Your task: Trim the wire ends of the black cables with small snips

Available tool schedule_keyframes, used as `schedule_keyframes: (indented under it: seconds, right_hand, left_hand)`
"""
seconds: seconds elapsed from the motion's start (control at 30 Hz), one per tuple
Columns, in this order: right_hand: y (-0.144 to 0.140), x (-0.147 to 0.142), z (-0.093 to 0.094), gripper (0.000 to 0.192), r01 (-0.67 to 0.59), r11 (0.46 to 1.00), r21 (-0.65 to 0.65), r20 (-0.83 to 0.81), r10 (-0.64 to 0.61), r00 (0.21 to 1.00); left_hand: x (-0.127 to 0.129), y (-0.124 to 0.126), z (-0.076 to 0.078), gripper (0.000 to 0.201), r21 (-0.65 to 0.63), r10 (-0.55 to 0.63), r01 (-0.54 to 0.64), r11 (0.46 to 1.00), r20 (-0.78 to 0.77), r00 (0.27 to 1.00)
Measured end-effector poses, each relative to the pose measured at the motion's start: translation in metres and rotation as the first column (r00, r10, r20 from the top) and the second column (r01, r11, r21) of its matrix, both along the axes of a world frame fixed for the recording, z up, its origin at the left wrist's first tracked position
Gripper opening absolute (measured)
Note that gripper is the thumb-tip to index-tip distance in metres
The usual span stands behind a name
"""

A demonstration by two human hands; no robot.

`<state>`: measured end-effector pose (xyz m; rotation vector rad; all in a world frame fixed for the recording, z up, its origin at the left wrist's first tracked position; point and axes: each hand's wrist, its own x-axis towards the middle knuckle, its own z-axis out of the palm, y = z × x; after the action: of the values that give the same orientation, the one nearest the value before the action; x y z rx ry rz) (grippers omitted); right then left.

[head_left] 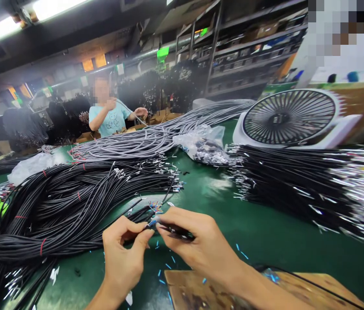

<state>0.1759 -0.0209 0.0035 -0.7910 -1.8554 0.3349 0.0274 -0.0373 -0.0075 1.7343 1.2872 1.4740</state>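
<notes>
My left hand (125, 249) is closed, with thumb and forefinger pinching the end of a black cable near its blue wire end (152, 222). Facing it, my right hand (197, 241) is wrapped around a small dark tool (178, 232) with shiny dots along its side. Most of that tool is hidden in the palm, so its kind is unclear. Its tip side meets the blue wire between the two hands. Just behind the fingers lie cable ends with orange and blue wires (155, 206). Short blue offcuts (170, 260) are scattered on the green table (207, 215) below.
Bundled black cables (72, 202) fill the left, and more black cables (291, 181) lie right. Grey cables (156, 137), a plastic bag (201, 142) and a white fan (285, 118) stand behind. A wooden board (194, 292) is in front. Across the table, a person (110, 118) handles cable.
</notes>
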Motion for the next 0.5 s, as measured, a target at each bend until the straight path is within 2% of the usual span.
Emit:
schedule_keyframes:
  seconds: [0.1, 0.2, 0.27, 0.33, 0.4, 0.5]
  right_hand:
    - [-0.0014, 0.0004, 0.0009, 0.018, -0.008, 1.0, -0.009, -0.029, 0.008, 1.0]
    - [-0.001, 0.0017, 0.0008, 0.018, -0.004, 1.0, 0.003, -0.048, 0.004, 0.999]
    - [0.0003, 0.0025, -0.0003, 0.018, 0.008, 1.0, 0.009, -0.054, -0.008, 0.998]
    - [0.0014, 0.0031, -0.0018, 0.018, 0.032, 0.999, 0.012, -0.055, -0.032, 0.998]
    - [0.0016, 0.0032, -0.0025, 0.018, 0.049, 0.999, 0.01, -0.049, -0.049, 0.998]
    - [0.0009, 0.0028, -0.0009, 0.017, 0.033, 0.999, -0.023, -0.048, -0.034, 0.998]
  left_hand:
    - [-0.0003, 0.0003, -0.0008, 0.016, 0.055, 0.035, -0.033, 0.998, -0.019, 0.999]
    - [0.0008, 0.0013, -0.0016, 0.014, 0.202, 0.085, -0.07, 0.977, -0.067, 0.994]
    - [0.0012, 0.0022, -0.0014, 0.015, 0.288, 0.09, -0.053, 0.956, -0.118, 0.989]
    - [0.0005, 0.003, -0.0004, 0.014, 0.302, 0.049, 0.002, 0.953, -0.162, 0.986]
    - [-0.0014, 0.0041, 0.0015, 0.014, 0.225, -0.024, 0.066, 0.972, -0.186, 0.982]
    - [-0.0048, 0.0065, 0.0055, 0.022, -0.062, -0.161, 0.154, 0.986, -0.139, 0.977]
